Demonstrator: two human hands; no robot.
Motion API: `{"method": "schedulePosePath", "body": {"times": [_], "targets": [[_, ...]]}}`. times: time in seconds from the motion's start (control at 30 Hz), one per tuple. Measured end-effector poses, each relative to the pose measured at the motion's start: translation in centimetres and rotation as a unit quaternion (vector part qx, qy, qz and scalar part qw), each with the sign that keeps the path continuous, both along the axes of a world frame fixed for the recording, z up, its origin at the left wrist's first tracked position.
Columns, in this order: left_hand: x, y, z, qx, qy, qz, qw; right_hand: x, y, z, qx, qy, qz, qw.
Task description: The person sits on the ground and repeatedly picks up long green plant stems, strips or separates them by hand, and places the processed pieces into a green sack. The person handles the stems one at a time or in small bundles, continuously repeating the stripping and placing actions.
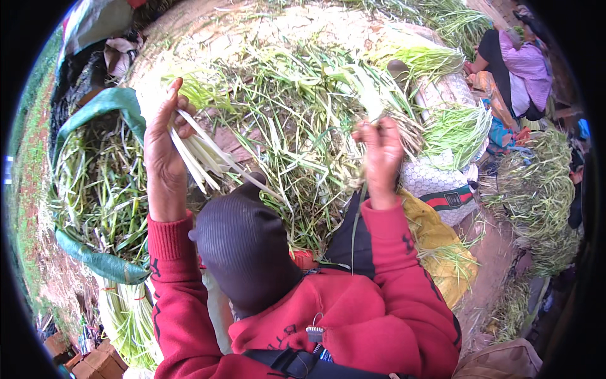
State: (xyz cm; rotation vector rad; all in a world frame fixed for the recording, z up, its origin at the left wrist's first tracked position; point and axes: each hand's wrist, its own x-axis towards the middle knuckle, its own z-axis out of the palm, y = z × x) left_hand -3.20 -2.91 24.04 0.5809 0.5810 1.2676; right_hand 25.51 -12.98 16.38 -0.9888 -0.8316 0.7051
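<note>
My left hand (168,128) is raised at the left and grips a small bundle of pale, slender vegetable stalks (199,154), their ends pointing down and right. At the right, my right hand (380,144) has its fingertips pinched together on a thin green strand (355,227) that hangs towards my red sweatshirt. Between and beyond both hands lies a heap of loose green leaves and stalks (293,128). Just behind my right hand, a bunch of stalks with brownish ends (402,113) rests on the heap.
A green-rimmed sack (102,265) of leaves stands left, above tied stalk bundles (125,312). A dark ribbed-cloth form (246,251) is between my forearms. Right are green bunches (457,132), a patterned bag (440,184) and a yellow sack (445,265). Another person (521,71) sits upper right.
</note>
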Motion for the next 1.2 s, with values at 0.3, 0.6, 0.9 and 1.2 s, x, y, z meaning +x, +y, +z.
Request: {"method": "schedulePosePath", "body": {"times": [0.3,0.6,0.9,1.2], "targets": [[0.8,-7.4,8.3,0.118,0.046,-0.033,0.991,-3.2,-6.5,0.0,-0.029,0.077,0.208,0.975],[7.3,-15.6,5.6,0.083,0.248,0.001,0.965,-3.2,-8.0,-3.5,-0.147,0.106,0.139,0.973],[14.1,-18.8,-1.6,0.000,0.349,-0.075,0.934,-3.4,-14.0,-5.7,0.004,0.049,0.120,0.992],[13.2,-16.9,-6.3,-0.070,0.359,-0.156,0.918,-2.9,-13.3,-7.4,-0.086,-0.050,0.192,0.976]]}}
